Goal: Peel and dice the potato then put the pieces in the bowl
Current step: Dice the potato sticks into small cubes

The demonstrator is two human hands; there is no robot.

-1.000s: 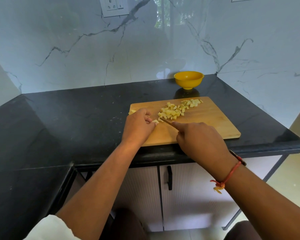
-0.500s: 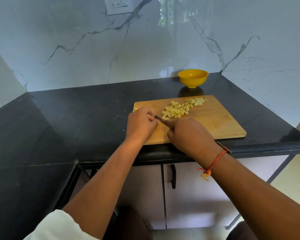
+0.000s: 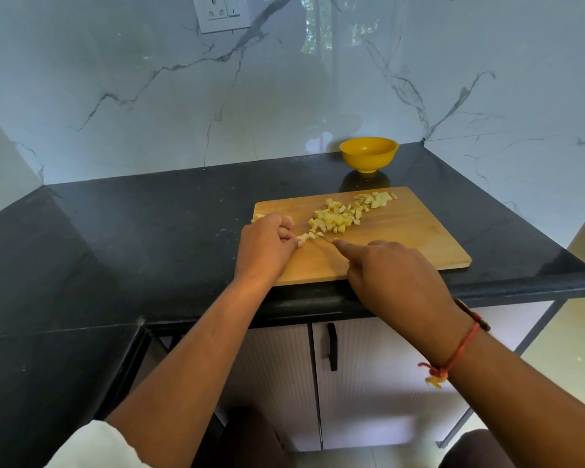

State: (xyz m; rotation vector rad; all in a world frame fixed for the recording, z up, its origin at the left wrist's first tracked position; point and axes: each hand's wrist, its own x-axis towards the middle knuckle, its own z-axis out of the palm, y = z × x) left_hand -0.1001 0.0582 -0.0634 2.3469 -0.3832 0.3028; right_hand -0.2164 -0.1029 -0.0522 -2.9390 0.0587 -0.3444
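— Start big. What has moved?

— Not the black worktop, and not the chopping board lying at its front edge. It's the hands. Half a second ago the right hand was pressed up against the left over the board's near-left part. Now it has drawn back towards the board's near edge, and a gap has opened between them.

— And the left hand?

— It has stayed at the board's left end, with its fingers curled under and the tips pinching down on what remains.

— The bowl?

— It's just beyond the board's far edge. It looks empty, though I can't see right to the bottom.

— So where is the potato?

— Nearly all of it is in the heap of dice, which runs from the board's middle to its far-right corner. One loose bit sits at the far-left corner.

— The knife?

— Only a sliver of blade shows, between the hands. The right hand's fingers are wrapped round the hidden handle, and the forefinger is stretched along the blade's back.

— What's left to cut?

— Just the potato stub at the left fingertips, with a fresh piece lying beside it. I'd say another stroke has just finished. Dicing is almost done, and the transfer to the bowl hasn't begun.
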